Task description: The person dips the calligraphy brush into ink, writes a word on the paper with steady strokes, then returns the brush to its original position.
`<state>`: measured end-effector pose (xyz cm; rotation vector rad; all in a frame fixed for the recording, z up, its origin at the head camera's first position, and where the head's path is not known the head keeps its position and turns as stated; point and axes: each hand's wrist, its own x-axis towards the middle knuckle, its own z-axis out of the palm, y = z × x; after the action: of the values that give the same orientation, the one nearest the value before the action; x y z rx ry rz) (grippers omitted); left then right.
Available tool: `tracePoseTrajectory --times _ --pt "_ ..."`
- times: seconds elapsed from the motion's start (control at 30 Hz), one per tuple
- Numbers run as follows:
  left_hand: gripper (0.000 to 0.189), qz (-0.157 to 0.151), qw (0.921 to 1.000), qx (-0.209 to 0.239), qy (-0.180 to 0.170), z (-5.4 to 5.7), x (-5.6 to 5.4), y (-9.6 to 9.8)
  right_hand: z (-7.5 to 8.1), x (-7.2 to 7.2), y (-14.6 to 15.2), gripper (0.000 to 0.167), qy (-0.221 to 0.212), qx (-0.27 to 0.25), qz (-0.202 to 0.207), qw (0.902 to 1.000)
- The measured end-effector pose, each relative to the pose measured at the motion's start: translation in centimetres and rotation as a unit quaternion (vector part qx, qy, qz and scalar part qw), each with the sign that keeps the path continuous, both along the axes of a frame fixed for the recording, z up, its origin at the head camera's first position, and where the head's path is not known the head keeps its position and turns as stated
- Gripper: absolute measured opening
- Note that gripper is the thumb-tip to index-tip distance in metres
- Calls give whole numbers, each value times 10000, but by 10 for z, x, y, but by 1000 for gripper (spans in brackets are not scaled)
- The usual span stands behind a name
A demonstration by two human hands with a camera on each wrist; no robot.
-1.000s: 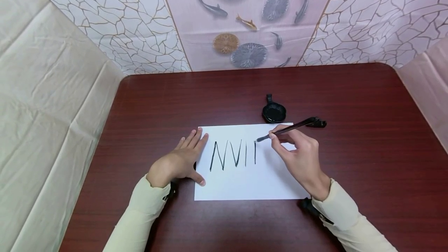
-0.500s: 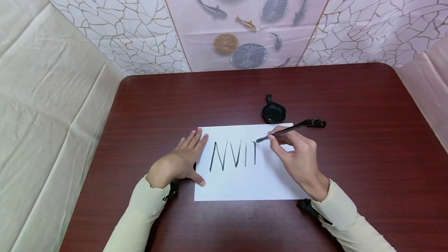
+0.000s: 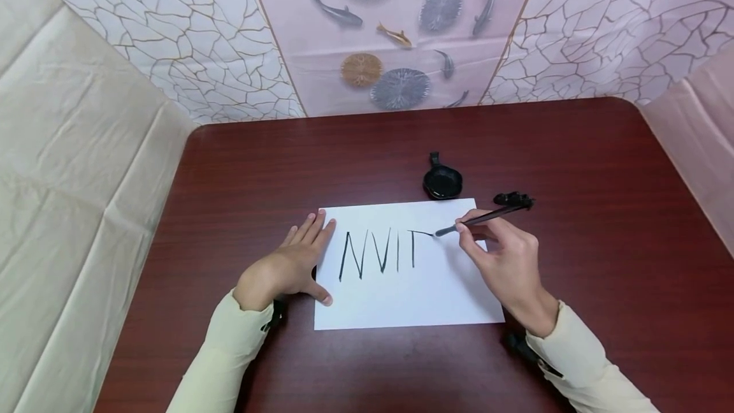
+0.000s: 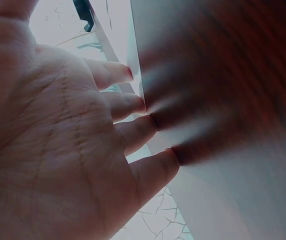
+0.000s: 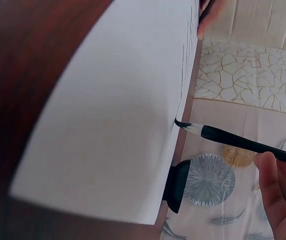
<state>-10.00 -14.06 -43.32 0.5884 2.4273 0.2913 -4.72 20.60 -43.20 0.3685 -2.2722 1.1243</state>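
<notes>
Paper [image 3: 401, 301] could've slid under the brush [image 5: 233, 139], imo
Right hand [image 3: 507, 266] pinched it; left hand [image 3: 287, 269], fingers spread, only touched the sheet's left edge.

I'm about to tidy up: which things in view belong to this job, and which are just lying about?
In the job:
writing brush
marked white paper
black handled dish, probably for ink

Apparently just lying about:
small black object near the brush's end, use unclear
fish-printed backdrop

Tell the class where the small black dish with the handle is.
In the head view, the small black dish sits on the table, right of centre, just beyond the far edge of the paper, near its far right corner.
</notes>
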Motion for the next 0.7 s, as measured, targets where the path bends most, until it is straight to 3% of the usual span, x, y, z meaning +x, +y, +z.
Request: tracePoseTrajectory --times 0.3,0.7 --pt "146 -30 10000 -40 0 0 -1 0 2 11 7 22 4 234 -256 9994" --pt "146 -30 10000 -55 11 -1 -1 -1 5 22 3 21 9 238 -62 9997"
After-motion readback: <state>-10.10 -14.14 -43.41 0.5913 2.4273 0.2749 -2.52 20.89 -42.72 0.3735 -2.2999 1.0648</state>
